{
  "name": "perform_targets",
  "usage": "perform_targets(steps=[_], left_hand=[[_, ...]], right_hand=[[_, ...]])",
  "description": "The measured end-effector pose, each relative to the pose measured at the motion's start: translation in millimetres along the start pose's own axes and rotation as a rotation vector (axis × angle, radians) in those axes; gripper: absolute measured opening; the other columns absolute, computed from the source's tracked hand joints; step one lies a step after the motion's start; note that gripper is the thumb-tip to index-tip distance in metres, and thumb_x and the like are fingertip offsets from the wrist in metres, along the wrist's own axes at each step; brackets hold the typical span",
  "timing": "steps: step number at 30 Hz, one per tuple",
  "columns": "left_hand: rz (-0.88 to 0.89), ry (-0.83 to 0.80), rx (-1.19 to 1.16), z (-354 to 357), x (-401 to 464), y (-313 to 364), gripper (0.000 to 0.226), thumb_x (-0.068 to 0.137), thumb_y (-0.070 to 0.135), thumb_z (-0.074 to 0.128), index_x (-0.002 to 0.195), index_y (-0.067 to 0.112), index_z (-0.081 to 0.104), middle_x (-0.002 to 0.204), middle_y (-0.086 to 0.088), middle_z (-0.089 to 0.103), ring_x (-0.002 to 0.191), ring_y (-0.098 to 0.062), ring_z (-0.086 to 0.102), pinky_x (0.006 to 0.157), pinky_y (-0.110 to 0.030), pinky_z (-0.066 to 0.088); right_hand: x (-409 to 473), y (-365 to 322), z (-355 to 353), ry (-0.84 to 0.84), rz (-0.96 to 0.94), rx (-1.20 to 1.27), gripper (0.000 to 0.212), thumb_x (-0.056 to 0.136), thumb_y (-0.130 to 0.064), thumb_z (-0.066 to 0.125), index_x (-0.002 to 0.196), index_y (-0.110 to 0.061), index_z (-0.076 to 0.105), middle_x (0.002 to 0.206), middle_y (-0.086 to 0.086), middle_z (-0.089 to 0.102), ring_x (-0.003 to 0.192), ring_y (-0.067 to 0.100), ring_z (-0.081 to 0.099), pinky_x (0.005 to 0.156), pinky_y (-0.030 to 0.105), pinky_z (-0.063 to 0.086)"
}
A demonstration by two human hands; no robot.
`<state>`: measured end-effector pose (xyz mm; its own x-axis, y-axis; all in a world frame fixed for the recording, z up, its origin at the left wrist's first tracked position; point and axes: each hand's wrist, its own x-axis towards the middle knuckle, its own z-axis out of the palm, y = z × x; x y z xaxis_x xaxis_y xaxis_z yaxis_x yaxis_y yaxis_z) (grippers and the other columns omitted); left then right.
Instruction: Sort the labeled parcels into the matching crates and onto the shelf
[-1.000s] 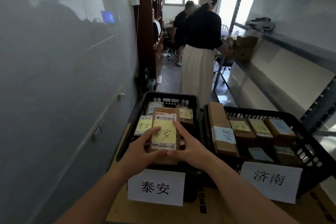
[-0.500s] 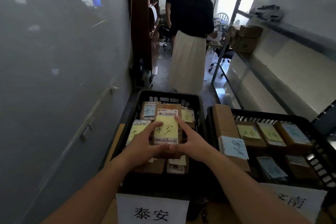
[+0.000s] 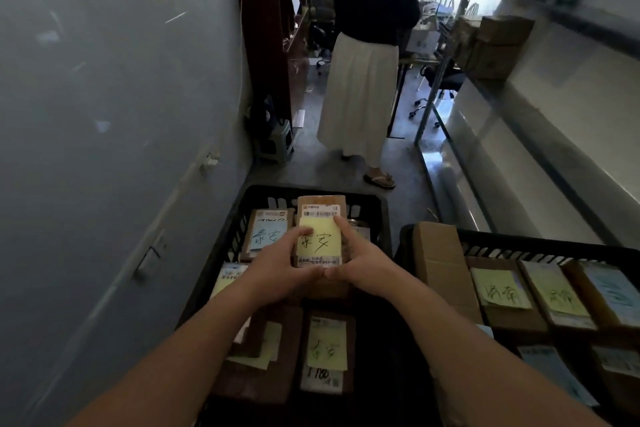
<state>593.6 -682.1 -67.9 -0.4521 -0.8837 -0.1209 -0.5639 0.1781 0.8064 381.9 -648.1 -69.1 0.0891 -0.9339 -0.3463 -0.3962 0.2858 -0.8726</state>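
Head view: both my left hand (image 3: 277, 270) and right hand (image 3: 363, 265) pinch the yellow-noted parcel (image 3: 320, 239), fingers curled round its edges, over the left crate (image 3: 382, 218). Placing step, I judge; next, lower it flat, then release.

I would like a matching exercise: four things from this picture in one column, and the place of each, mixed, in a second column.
1. held parcel
2. blue-note parcel
3. tall box
4. stool

a. left end of the right crate
b. between left hand and right hand
c. floor by the wall
d. far left of the left crate

Pairs: 1-b, 2-d, 3-a, 4-c
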Motion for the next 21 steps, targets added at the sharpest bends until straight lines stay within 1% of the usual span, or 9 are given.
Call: perform_targets(steps=[2, 4, 6, 9, 11, 13, 15, 18, 21], left_hand=[[-0.007, -0.022, 0.016, 9.4, 15.1, -1.4, 0.076, 0.082, 0.045, 0.078, 0.145, 0.047, 0.034, 0.131, 0.016, 0.051, 0.097, 0.009, 0.053, 0.064, -0.006, 0.047], [-0.019, -0.040, 0.008, 18.4, 25.2, -3.8, 0.078, 0.082, 0.044, 0.079, 0.146, 0.046, 0.033, 0.137, 0.013, 0.052, 0.097, 0.008, 0.054, 0.064, -0.008, 0.049], [-0.023, -0.050, 0.015, 25.2, 32.4, -6.3, 0.081, 0.081, 0.043, 0.080, 0.148, 0.044, 0.033, 0.138, 0.012, 0.053, 0.094, 0.012, 0.052, 0.062, -0.006, 0.048], [0.000, -0.041, 0.064, 32.1, 40.4, -7.4, 0.084, 0.081, 0.041, 0.080, 0.151, 0.039, 0.033, 0.143, 0.012, 0.052, 0.100, 0.009, 0.052, 0.068, -0.005, 0.046], [0.020, -0.036, 0.081, 36.3, 43.9, -8.0, 0.084, 0.082, 0.039, 0.079, 0.152, 0.037, 0.033, 0.146, 0.010, 0.051, 0.112, 0.004, 0.051, 0.075, -0.008, 0.045], [0.031, -0.044, 0.073, 39.4, 47.5, -8.8, 0.084, 0.083, 0.041, 0.077, 0.153, 0.038, 0.031, 0.148, 0.009, 0.048, 0.119, -0.001, 0.050, 0.081, -0.013, 0.046], [0.041, -0.041, 0.080, 41.2, 52.3, -10.8, 0.084, 0.085, 0.045, 0.075, 0.154, 0.038, 0.029, 0.150, 0.008, 0.045, 0.122, -0.002, 0.047, 0.083, -0.013, 0.043], [0.045, -0.068, 0.062, 42.7, 59.4, -13.6, 0.085, 0.084, 0.056, 0.072, 0.154, 0.041, 0.026, 0.151, 0.009, 0.044, 0.119, -0.003, 0.048, 0.080, -0.014, 0.044], [0.035, -0.132, 0.058, 40.6, 64.3, -10.3, 0.083, 0.086, 0.054, 0.070, 0.154, 0.045, 0.022, 0.150, 0.006, 0.043, 0.119, -0.008, 0.052, 0.086, -0.023, 0.052]], right_hand=[[6.9, 0.4, -7.4, 0.011, 0.045, -0.033, 0.121, 0.080, -0.013, 0.086, 0.164, -0.047, 0.006, 0.157, -0.001, 0.042, 0.126, 0.015, 0.056, 0.089, 0.028, 0.059], [13.1, 0.9, -14.2, -0.001, 0.079, -0.100, 0.121, 0.082, -0.017, 0.085, 0.164, -0.048, 0.001, 0.158, -0.001, 0.042, 0.130, 0.019, 0.056, 0.100, 0.040, 0.058], [18.6, 1.5, -19.5, -0.004, 0.099, -0.205, 0.123, 0.084, -0.023, 0.085, 0.164, -0.044, -0.006, 0.157, 0.001, 0.043, 0.129, 0.020, 0.056, 0.102, 0.042, 0.057], [25.7, 1.0, -23.6, -0.001, 0.144, -0.338, 0.123, 0.087, -0.028, 0.082, 0.165, -0.036, -0.012, 0.159, 0.006, 0.038, 0.132, 0.024, 0.053, 0.104, 0.041, 0.055], [27.4, -1.7, -24.3, 0.012, 0.168, -0.435, 0.120, 0.087, -0.032, 0.081, 0.166, -0.032, -0.009, 0.160, 0.008, 0.033, 0.132, 0.026, 0.051, 0.102, 0.037, 0.053], [25.4, -6.3, -26.9, 0.062, 0.144, -0.556, 0.119, 0.084, -0.038, 0.084, 0.167, -0.028, -0.001, 0.159, 0.008, 0.030, 0.133, 0.029, 0.049, 0.102, 0.038, 0.051], [18.2, -13.2, -32.4, 0.125, 0.085, -0.588, 0.118, 0.078, -0.042, 0.088, 0.167, -0.029, 0.011, 0.160, 0.007, 0.030, 0.137, 0.029, 0.045, 0.106, 0.041, 0.051], [-1.8, -26.0, -45.6, 0.228, -0.001, -0.561, 0.112, 0.075, -0.041, 0.092, 0.164, -0.032, 0.024, 0.165, 0.001, 0.031, 0.150, 0.025, 0.035, 0.116, 0.045, 0.043], [-27.5, -37.2, -57.7, 0.297, 0.029, -0.573, 0.122, 0.071, -0.047, 0.094, 0.166, -0.035, 0.019, 0.172, -0.003, 0.020, 0.157, 0.022, 0.020, 0.125, 0.046, 0.030]])
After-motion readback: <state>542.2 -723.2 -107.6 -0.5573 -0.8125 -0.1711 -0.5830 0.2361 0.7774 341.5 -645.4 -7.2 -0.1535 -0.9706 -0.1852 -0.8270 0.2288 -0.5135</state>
